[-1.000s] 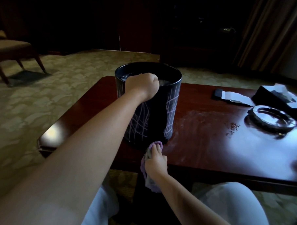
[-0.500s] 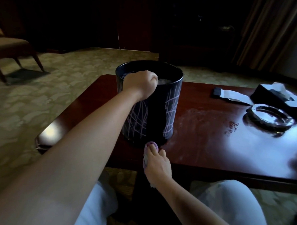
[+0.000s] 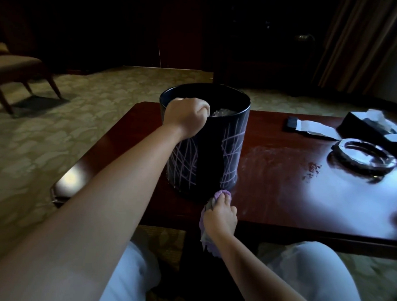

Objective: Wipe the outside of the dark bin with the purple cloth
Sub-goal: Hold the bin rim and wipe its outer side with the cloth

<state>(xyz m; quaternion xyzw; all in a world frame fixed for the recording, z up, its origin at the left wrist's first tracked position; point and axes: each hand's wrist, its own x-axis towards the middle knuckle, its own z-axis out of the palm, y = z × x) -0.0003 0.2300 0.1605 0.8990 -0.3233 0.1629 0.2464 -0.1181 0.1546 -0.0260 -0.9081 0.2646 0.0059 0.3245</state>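
Your left hand [image 3: 185,116] grips the rim of the dark bin [image 3: 204,141] on the table [image 3: 282,195], your right hand [image 3: 220,216] presses the purple cloth [image 3: 223,194] at its base (wiping seems unfinished, the far side hidden).

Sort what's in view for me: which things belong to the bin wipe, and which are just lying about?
In the job:
dark bin
purple cloth
left hand gripping the bin rim
right hand holding the cloth

Lying about:
tissue box
ashtray
white paper
chair
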